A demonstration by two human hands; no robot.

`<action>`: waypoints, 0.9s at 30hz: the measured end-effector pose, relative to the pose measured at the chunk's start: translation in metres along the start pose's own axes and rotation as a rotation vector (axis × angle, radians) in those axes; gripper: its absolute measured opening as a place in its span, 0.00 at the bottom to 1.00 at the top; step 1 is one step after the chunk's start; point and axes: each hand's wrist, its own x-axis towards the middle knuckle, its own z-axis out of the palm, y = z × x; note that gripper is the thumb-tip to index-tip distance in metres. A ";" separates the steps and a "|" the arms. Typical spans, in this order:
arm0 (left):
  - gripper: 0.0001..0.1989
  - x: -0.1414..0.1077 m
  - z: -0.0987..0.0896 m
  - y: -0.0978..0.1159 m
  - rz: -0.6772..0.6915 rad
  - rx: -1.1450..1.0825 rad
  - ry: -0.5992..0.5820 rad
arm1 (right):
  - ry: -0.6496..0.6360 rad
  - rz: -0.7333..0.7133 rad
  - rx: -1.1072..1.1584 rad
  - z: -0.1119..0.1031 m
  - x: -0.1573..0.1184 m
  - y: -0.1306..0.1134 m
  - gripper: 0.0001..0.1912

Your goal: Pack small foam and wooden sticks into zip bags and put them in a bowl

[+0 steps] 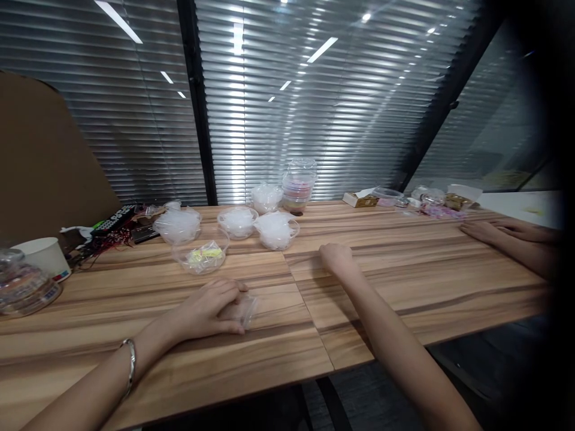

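My left hand rests low over the wooden table, thumb and fingers closed on a small clear plastic bag. Ahead of it sits a clear round bowl with a yellow packet in it. My right hand is curled just above the table, to the right of the bowls; its fingertips are turned away from view, so anything in them is hidden. Nearest to it is a bowl filled with white, translucent bags. Similar filled bowls stand alongside, several in all.
A stack of clear containers stands by the blinds. On the left are a paper tub, stacked round containers and tangled wires. A small box lies at the back. Another person's hands rest at the right.
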 end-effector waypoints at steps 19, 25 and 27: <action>0.37 0.003 -0.001 0.008 -0.107 -0.196 -0.028 | 0.252 -0.868 1.071 0.004 -0.037 -0.071 0.15; 0.37 0.002 0.007 -0.001 -0.137 -0.096 0.129 | 0.017 -0.862 1.294 -0.001 -0.042 -0.073 0.10; 0.37 0.001 0.009 -0.003 -0.169 -0.080 0.188 | -0.110 -0.986 1.296 -0.001 -0.050 -0.076 0.09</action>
